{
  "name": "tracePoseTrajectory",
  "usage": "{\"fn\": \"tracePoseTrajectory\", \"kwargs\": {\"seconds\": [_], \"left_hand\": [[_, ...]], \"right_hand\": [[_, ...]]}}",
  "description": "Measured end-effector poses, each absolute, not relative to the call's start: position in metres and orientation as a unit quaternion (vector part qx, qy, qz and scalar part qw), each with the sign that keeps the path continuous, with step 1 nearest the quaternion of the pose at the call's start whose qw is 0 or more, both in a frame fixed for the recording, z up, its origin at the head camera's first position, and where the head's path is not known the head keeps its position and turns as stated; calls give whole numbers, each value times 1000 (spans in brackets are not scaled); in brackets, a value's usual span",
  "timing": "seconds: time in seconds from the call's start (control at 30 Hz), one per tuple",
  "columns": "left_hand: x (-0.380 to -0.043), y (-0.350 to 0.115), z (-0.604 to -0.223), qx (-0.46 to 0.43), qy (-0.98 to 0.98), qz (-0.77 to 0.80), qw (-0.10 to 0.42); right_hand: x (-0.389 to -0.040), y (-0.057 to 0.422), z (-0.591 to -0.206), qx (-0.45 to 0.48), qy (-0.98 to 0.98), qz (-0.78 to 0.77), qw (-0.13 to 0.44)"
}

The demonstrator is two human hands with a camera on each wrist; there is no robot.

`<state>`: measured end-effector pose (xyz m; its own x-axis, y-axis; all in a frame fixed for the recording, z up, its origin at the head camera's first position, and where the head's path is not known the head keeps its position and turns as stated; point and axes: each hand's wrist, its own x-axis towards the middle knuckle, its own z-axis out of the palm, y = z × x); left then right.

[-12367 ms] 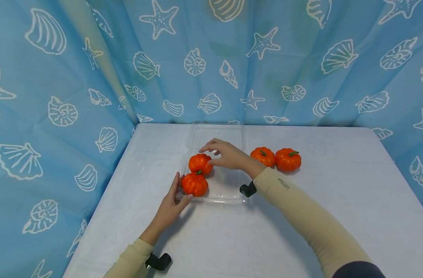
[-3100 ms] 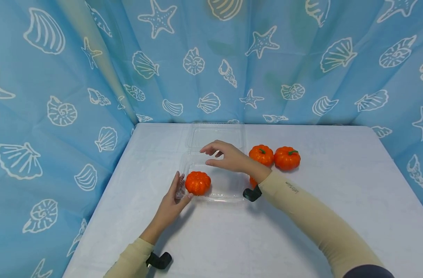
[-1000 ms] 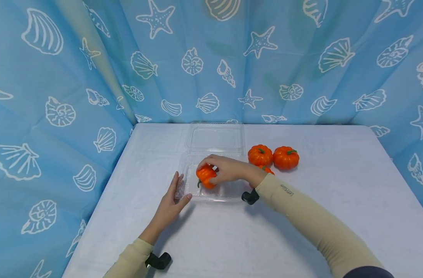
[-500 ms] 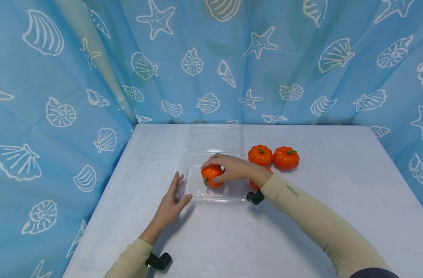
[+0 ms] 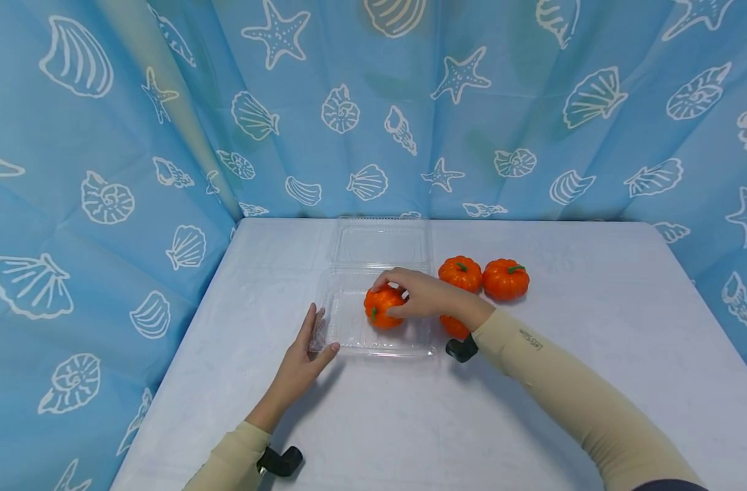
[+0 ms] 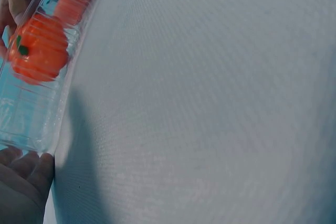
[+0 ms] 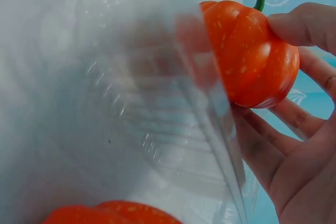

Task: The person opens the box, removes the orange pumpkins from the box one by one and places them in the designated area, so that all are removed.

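An orange toy pumpkin (image 5: 383, 308) with a green stem is in my right hand (image 5: 419, 293), which grips it with thumb and fingertips over the base of the clear plastic clamshell box (image 5: 348, 339). The stem is tilted toward the front left. In the right wrist view, the thumb presses near the green stem and the fingers wrap the far side of the pumpkin (image 7: 252, 56). At the box's front left corner, my left hand (image 5: 299, 361) rests with its fingers straight along the side and its thumb at the front. The left wrist view shows those fingers (image 6: 39, 174) against the box wall.
The box's lid (image 5: 382, 245) lies folded back toward the curtain. Right of the box are two pumpkins, one nearer (image 5: 461, 274) and one farther right (image 5: 505, 279). A third pumpkin (image 5: 454, 327) is partly hidden by my right wrist. A white cloth (image 5: 582, 327) covers the table.
Earlier two pumpkins sat in the box; one now lies outside, right of it. My right hand has taken hold of the other and shifted it right, turning it. My left hand has stayed.
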<state>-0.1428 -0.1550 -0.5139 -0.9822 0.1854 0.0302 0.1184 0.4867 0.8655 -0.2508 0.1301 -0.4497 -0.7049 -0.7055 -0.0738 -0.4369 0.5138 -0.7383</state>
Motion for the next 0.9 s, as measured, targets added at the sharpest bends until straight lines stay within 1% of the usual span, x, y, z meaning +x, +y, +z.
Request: {"fn": "tracePoseTrajectory", "kwargs": {"seconds": [0.2,0.43,0.9], "left_hand": [[-142,-155,-514,90,862,497,32],[-142,-154,-514,91,866,491,29],[-143,-153,-513,87,868,488,31]], "right_hand": [[-250,137,-453,-325,854,-359,189],[-251,143,-456,-320,855,-368,175],[-245,146,-452,-296,860,-375,181]]}}
